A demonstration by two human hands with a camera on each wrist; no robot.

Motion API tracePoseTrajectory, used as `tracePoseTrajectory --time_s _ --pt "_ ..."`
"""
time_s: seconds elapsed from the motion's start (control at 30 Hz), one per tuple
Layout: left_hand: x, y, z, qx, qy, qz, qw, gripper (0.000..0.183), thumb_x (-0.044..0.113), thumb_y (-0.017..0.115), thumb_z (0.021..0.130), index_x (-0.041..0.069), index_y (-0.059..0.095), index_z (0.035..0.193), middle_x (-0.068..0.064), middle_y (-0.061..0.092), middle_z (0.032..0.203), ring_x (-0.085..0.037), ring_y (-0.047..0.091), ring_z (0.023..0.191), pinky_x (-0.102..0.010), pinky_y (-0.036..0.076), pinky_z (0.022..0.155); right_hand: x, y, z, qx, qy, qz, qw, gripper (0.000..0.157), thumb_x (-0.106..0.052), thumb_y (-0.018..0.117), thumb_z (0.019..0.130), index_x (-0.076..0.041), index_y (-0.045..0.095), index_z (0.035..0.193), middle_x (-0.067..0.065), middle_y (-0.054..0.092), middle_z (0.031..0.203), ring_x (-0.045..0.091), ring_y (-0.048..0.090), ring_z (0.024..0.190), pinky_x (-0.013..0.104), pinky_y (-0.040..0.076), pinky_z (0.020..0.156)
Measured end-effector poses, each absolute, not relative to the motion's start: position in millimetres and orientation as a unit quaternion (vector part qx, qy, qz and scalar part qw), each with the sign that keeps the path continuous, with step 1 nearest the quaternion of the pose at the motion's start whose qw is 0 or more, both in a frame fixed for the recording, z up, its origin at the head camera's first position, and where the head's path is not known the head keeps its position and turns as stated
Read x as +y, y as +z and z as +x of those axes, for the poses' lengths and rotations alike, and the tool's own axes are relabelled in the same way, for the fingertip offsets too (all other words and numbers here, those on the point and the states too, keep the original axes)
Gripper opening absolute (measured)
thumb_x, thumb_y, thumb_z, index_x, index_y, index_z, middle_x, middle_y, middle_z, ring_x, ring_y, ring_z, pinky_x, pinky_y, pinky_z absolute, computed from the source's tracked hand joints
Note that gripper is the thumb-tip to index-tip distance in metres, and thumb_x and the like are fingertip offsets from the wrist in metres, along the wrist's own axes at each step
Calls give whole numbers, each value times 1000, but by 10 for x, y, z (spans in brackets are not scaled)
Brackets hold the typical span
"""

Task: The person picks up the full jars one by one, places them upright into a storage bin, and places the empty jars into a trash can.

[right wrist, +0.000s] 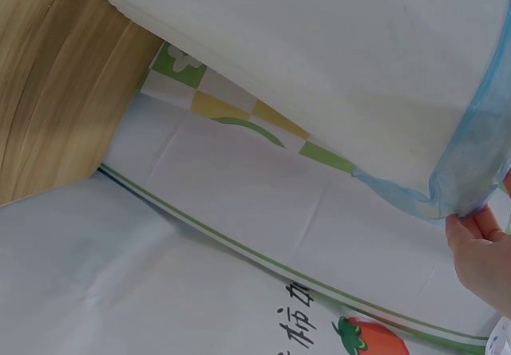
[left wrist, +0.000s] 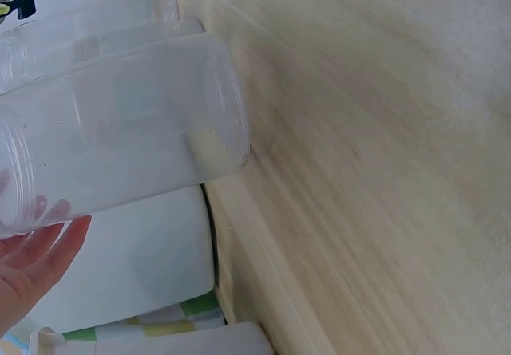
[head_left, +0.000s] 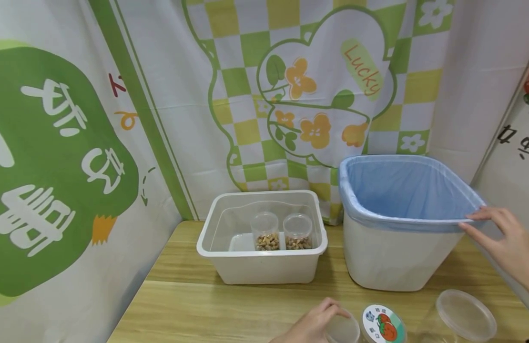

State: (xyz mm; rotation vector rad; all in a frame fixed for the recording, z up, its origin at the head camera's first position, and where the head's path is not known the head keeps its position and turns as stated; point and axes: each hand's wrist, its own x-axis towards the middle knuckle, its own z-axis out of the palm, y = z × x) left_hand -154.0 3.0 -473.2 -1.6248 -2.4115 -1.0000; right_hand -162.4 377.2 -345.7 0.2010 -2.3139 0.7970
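Note:
At the table's front edge, my left hand [head_left: 311, 326] holds a clear plastic jar [head_left: 343, 328] near its top. The left wrist view shows the fingertips of the left hand [left wrist: 36, 271] against the side of this tall, see-through jar [left wrist: 136, 132]. My right hand [head_left: 504, 238] pinches the blue bin liner [head_left: 401, 190] at the right front corner of a white bin [head_left: 397, 257]. Up close in the right wrist view, thumb and fingers of the right hand [right wrist: 487, 255] grip the folded liner [right wrist: 471, 183] at the rim.
A white tub [head_left: 264, 269] holds two clear jars [head_left: 298, 228] partly filled with what look like peanuts. Beside the held jar stand a jar with a tomato-pictured lid [head_left: 383, 325] and another clear jar [head_left: 466, 314]. A printed curtain [head_left: 269, 57] hangs behind the wooden table [head_left: 183, 295].

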Motion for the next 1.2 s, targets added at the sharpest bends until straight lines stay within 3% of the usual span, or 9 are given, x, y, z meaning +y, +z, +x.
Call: tracePoseTrajectory --time_s 0.3,0.5,0.9,1.2 --pt "12 -4621 -1550 -797 -327 -502 74 54 30 75 70 12 49 114 0 46 102 -2 49 89 -4 38 70 3777 -3462 -1616 -890 312 64 326 20 -10 65 80 1 54 94 -34 29 107 -21 21 104 29 10 106" --pt "4 -4466 -1597 -801 -343 -481 94 52 32 75 68 14 51 111 1 46 102 -3 50 88 -5 39 69 3772 -3462 -1614 -889 312 63 328 20 -11 65 80 0 54 93 -35 29 106 -21 21 103 32 10 106" --pt "-31 -3999 -1812 -788 -346 -486 153 52 31 77 65 12 53 108 1 48 101 -6 52 86 -8 41 71 3774 -3470 -1626 -880 316 71 347 14 -8 67 78 -7 57 88 -35 33 105 -20 24 103 10 12 97" --pt "-18 -3608 -1979 -778 -353 -491 169 55 28 78 64 10 53 109 0 48 100 -10 51 88 -11 41 76 3776 -3471 -1623 -884 318 70 335 16 -10 66 79 -4 56 91 -35 30 106 -20 22 104 18 10 103"
